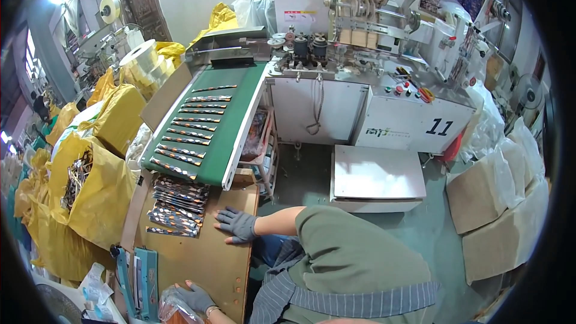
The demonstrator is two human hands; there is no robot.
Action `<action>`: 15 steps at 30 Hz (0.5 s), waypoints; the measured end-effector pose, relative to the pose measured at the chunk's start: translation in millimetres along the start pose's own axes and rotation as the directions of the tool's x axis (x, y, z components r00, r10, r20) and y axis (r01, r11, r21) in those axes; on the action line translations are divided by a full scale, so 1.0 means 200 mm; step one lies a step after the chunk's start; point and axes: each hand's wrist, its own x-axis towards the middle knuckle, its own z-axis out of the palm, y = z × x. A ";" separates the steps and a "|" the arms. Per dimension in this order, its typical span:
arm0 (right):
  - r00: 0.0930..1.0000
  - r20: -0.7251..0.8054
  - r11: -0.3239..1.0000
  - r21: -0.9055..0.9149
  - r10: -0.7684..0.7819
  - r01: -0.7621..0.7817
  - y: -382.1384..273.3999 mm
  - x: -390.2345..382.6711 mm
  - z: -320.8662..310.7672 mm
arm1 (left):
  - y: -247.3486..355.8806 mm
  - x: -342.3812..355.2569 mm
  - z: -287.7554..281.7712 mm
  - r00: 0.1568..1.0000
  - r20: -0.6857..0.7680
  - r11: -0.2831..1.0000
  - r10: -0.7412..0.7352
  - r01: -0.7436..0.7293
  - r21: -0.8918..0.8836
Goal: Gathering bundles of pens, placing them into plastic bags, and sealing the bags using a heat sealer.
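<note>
My right hand [237, 225], in a grey glove with bare fingertips, lies with spread fingers on a brown board [210, 264]. Just left of it is a stack of narrow, dark patterned packets [177, 207] with orange and white marks. My left hand [197, 299], gloved alike, is lower down with its fingers on a clear plastic bag [173, 307]; it seems to hold the bag, whose contents are hard to make out. More such packets [191, 138] lie crosswise in a row on a green conveyor belt [231, 93] beyond the stack.
A teal bar-shaped tool, seemingly a bag sealer [144, 285], stands at the board's left edge. Yellow sacks [99, 192] crowd the left side. Behind is a white packing machine [414, 114], with a low white box [379, 173] before it. Bagged cardboard boxes [480, 198] stand right.
</note>
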 end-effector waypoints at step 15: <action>0.999 0.027 0.999 0.050 0.017 -0.019 0.00 0.00 -0.04 | -0.01 0.00 0.03 0.999 -0.025 1.000 0.022 -0.022 -0.014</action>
